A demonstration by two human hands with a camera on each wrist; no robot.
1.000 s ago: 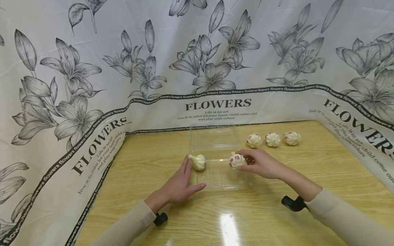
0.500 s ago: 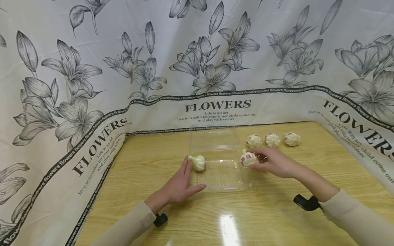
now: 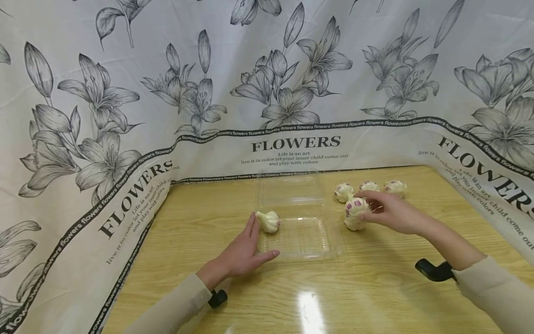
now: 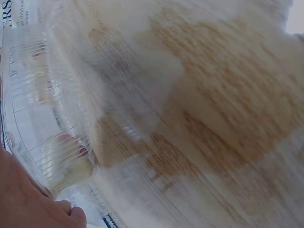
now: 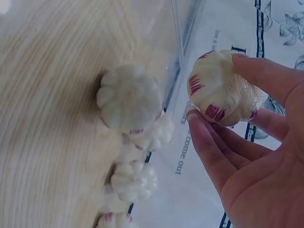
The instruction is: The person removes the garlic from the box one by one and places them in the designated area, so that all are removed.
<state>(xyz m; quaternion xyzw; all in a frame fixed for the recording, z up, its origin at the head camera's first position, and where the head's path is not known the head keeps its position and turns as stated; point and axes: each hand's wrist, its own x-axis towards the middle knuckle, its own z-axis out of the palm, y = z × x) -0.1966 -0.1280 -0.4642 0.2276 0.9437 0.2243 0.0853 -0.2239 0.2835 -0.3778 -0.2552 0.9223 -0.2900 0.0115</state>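
Note:
My right hand (image 3: 390, 211) pinches a white garlic bulb (image 5: 221, 88) with purple patches between thumb and fingertips. In the head view it is just right of the clear plastic clamshell box (image 3: 304, 234), overlapping another garlic bulb (image 3: 353, 224) that sits on the table. My left hand (image 3: 242, 253) lies along the box's left side, fingers straight and thumb stretched along the front. Inside the box at the left is one garlic bulb (image 3: 270, 221), stem towards my left fingertips. Through the clear wall this bulb (image 4: 66, 161) shows in the left wrist view.
The box's lid (image 3: 289, 189) lies folded back towards the curtain (image 3: 292, 160). Behind my right hand stands a row of three garlic bulbs: a left one (image 3: 344, 192), a middle one (image 3: 367, 186) and a right one (image 3: 395, 187). The wooden table (image 3: 354, 287) stretches towards me.
My right hand has carried the garlic bulb rightwards, from over the box to beside it. The bulb on the table below has come into sight. My left hand has stayed put.

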